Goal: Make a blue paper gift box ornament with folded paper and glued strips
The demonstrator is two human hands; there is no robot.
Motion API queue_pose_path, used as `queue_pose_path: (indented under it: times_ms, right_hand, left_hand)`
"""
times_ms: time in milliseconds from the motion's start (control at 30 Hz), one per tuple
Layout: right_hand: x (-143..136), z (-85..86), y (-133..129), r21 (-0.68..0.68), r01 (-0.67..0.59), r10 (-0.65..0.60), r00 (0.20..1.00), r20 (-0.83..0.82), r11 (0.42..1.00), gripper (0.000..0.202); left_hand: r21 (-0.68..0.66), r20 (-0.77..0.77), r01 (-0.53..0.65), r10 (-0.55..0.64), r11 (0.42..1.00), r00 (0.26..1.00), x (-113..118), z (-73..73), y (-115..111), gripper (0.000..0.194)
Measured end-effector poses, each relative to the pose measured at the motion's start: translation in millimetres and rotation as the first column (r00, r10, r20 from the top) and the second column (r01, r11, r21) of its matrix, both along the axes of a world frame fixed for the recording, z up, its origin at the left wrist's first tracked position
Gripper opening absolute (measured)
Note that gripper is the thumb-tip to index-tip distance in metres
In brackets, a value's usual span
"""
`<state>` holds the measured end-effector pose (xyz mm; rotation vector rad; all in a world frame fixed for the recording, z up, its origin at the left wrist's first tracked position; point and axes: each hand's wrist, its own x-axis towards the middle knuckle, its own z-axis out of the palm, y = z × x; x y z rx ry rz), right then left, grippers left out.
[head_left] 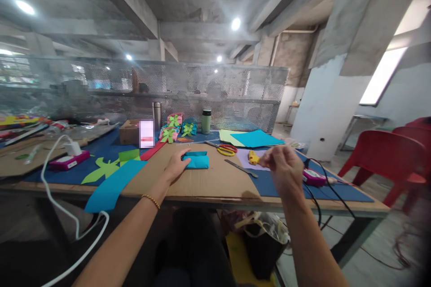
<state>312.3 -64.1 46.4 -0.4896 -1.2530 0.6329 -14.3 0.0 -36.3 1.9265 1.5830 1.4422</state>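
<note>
My left hand (177, 164) is closed on the left end of a small folded blue paper pouch (198, 161), which rests on a cardboard sheet (215, 184). Raised over the right side of the table, my right hand (285, 166) has its fingers pinched together; whatever they may hold is too small to make out. Just left of it, a yellow glue gun (253, 158) lies on lilac paper (244, 158), its far end hidden behind the fingers. Scissors (226, 149) with red and yellow handles and a metal blade (240, 168) lie between the hands.
Blue paper strips (117, 184) and green cut paper (103, 169) lie at left, by a purple power strip (69, 160). Paper pouches with green bows (170, 133), a steel flask (157, 114) and a green bottle (206, 122) stand behind. Black cables (316, 204) hang at right.
</note>
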Motion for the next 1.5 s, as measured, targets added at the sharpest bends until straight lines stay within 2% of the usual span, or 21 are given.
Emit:
queue_pose_path:
  times_ms: [100, 133, 167, 233, 267, 333, 400, 500, 600, 767, 867, 967, 1167, 1233, 1300, 1367, 1433, 1500]
  right_hand:
    - [25, 22.5, -34, 0.193, 0.082, -0.063, 0.993, -0.102, 0.978, 0.030]
    - [31, 28.7, -42, 0.214, 0.129, -0.109, 0.989, -0.104, 0.968, 0.027]
    - [35, 33.1, -46, 0.215, 0.184, -0.172, 0.982, -0.074, 0.959, 0.023]
    - [31, 35.0, -43, 0.169, 0.204, -0.225, 0.967, 0.117, 0.964, 0.013]
    - [23, 32.0, -36, 0.140, 0.187, -0.219, 0.939, 0.267, 0.972, 0.014]
    - [-5, 19.5, -14, 0.109, 0.126, -0.165, 0.832, 0.530, 0.986, 0.016]
    - [-42, 2.8, 13, 0.124, 0.087, -0.150, 0.671, 0.726, 0.988, 0.012]
    - [-90, -18.8, 44, 0.187, 0.158, -0.233, 0.368, 0.900, 0.970, 0.016]
    - [-118, -30.1, 63, 0.172, 0.186, -0.219, 0.277, 0.935, 0.967, 0.017]
    - [-136, -38.1, 80, 0.126, 0.267, -0.187, 0.217, 0.958, 0.955, 0.015]
    - [-140, -42.5, 85, 0.105, 0.304, -0.182, 0.235, 0.955, 0.947, 0.012]
    - [-136, -44.0, 85, 0.103, 0.314, -0.201, 0.299, 0.933, 0.944, 0.014]
    - [-106, -33.3, 85, 0.115, 0.308, -0.248, 0.439, 0.863, 0.944, 0.014]
    - [-97, -28.9, 88, 0.115, 0.289, -0.256, 0.518, 0.816, 0.950, 0.015]
    - [-92, -25.0, 90, 0.084, 0.257, -0.233, 0.633, 0.738, 0.963, 0.018]
    - [-96, -21.6, 88, -0.022, 0.177, -0.123, 0.763, 0.634, 0.984, 0.022]
    - [-106, -19.2, 83, -0.204, 0.000, 0.100, 0.871, 0.482, 0.979, 0.027]
    - [-117, -17.5, 77, -0.356, -0.244, 0.352, 0.893, 0.282, 0.902, 0.034]
  left_hand:
    - [-0.014, -0.012, -0.012, 0.012, 1.000, 1.000, 1, 0.8, 0, 0.049]
    - [-0.016, -0.014, -0.007, 0.006, 1.000, 1.000, 2, 1.8, 0, 0.050]
    - [-0.014, -0.013, 0.002, -0.003, 1.000, 1.000, 2, 3.1, -2, 0.050]
    - [-0.003, -0.011, 0.020, -0.020, 1.000, 1.000, 4, 6.2, -4, 0.050]
    - [-0.001, -0.012, 0.025, -0.025, 1.000, 1.000, 4, 7.7, -6, 0.051]
    - [0.000, -0.023, 0.023, -0.023, 1.000, 0.999, 5, 10.2, -8, 0.051]
    - [0.002, -0.039, 0.022, -0.022, 1.000, 0.999, 4, 11.5, -10, 0.052]
    - [0.003, -0.047, 0.029, -0.029, 1.000, 0.998, 4, 11.4, -10, 0.053]
    - [-0.005, -0.045, 0.022, -0.023, 1.000, 0.999, 4, 10.3, -9, 0.053]
    - [0.005, -0.046, 0.008, -0.008, 1.000, 0.999, 5, 8.8, -9, 0.052]
    - [-0.001, -0.066, 0.010, -0.010, 1.000, 0.998, 4, 8.6, -8, 0.052]
    - [0.001, -0.050, 0.011, -0.011, 1.000, 0.999, 3, 8.0, -8, 0.052]
    - [-0.039, -0.041, 0.000, -0.001, 0.999, 0.999, 3, 5.8, -5, 0.052]
    - [-0.048, -0.045, -0.011, 0.009, 0.999, 0.999, 3, 5.5, -4, 0.052]
    - [-0.047, -0.050, -0.010, 0.008, 0.999, 0.999, 3, 5.7, -3, 0.052]
    - [-0.042, -0.056, -0.002, 0.000, 0.999, 0.998, 4, 6.4, -4, 0.052]
    - [-0.034, -0.058, 0.009, -0.011, 0.999, 0.998, 4, 7.4, -6, 0.052]
    - [-0.028, -0.055, 0.020, -0.021, 0.999, 0.998, 4, 8.2, -7, 0.054]
